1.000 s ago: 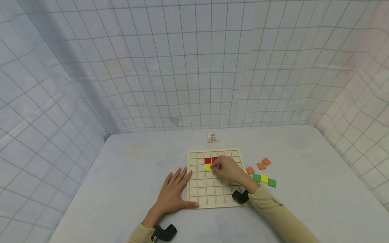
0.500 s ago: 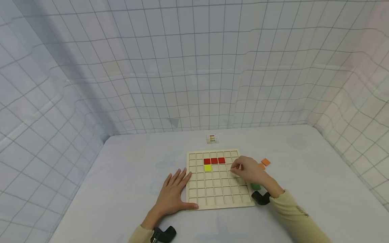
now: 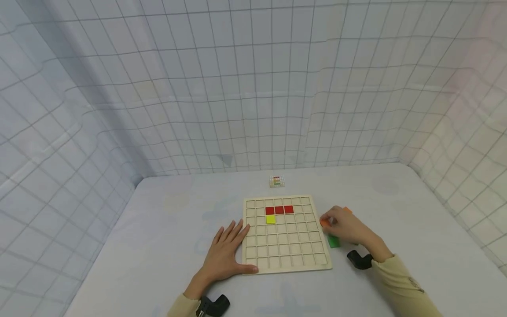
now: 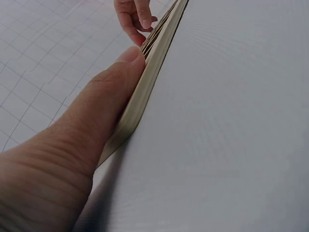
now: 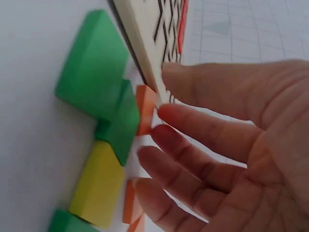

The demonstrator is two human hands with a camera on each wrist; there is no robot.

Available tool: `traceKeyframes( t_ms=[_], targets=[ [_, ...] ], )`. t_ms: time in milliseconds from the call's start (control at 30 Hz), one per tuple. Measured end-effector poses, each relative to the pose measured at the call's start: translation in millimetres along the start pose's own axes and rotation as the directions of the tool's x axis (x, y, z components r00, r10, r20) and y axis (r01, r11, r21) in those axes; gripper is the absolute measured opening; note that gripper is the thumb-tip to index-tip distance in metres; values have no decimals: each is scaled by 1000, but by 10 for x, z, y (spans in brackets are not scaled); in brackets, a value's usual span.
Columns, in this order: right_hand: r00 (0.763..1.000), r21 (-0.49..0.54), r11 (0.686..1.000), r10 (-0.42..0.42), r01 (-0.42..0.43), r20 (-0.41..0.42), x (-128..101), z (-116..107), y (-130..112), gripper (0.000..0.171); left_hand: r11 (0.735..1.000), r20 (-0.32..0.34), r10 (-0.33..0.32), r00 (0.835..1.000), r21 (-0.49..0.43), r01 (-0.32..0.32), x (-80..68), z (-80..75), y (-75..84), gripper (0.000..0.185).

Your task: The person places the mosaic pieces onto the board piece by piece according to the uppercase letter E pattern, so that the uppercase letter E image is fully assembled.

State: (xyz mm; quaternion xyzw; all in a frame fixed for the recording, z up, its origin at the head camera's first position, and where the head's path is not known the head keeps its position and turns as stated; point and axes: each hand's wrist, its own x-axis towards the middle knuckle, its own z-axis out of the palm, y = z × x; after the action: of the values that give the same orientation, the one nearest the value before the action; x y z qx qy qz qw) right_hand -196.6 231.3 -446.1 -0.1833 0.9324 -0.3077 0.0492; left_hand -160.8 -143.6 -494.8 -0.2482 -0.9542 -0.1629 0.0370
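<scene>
Right hand (image 3: 348, 226) at an orange tile (image 3: 325, 223) beside a gridded wooden board (image 3: 291, 249)

A person in tan sleeves (image 3: 400, 281) works at a white-covered counter (image 3: 178, 207). The pale board lies flat, its far edge facing the counter's far edge. Three red tiles (image 3: 279, 210) sit side by side in the board's second row from its far edge; one yellow tile (image 3: 270, 219) sits directly in front of the leftmost red.

The left hand (image 3: 222, 255) is spread wide and relaxed, fingertips at the board's left edge, thumb resting on its near left corner.

The right hand is just past the board's right edge, fingers loosely bent and parted from the thumb, grasping nothing visible. The orange tile is at its fingertips; whether they touch it, I cannot tell.

Near that hand lie a green tile (image 3: 333, 241), another orange piece (image 3: 347, 210) partly hidden behind it, and, in the right wrist view, a second yellow square (image 5: 99, 183) between green ones.

A small patterned card (image 3: 277, 181) lies near the counter's far edge.
</scene>
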Motion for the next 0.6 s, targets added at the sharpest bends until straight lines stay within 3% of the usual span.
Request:
traceKeyframes(
  t_ms=[267, 600],
  targets=[
    [998, 14, 999, -31, 30, 59, -8, -69, -34, 30, 1000, 7, -6, 1000, -5, 6, -8, 0, 3, 115],
    [1000, 10, 1000, -4, 4, 10, 14, -43, 7, 28, 1000, -5, -2, 1000, 0, 2, -2, 9, -4, 115]
  ],
)
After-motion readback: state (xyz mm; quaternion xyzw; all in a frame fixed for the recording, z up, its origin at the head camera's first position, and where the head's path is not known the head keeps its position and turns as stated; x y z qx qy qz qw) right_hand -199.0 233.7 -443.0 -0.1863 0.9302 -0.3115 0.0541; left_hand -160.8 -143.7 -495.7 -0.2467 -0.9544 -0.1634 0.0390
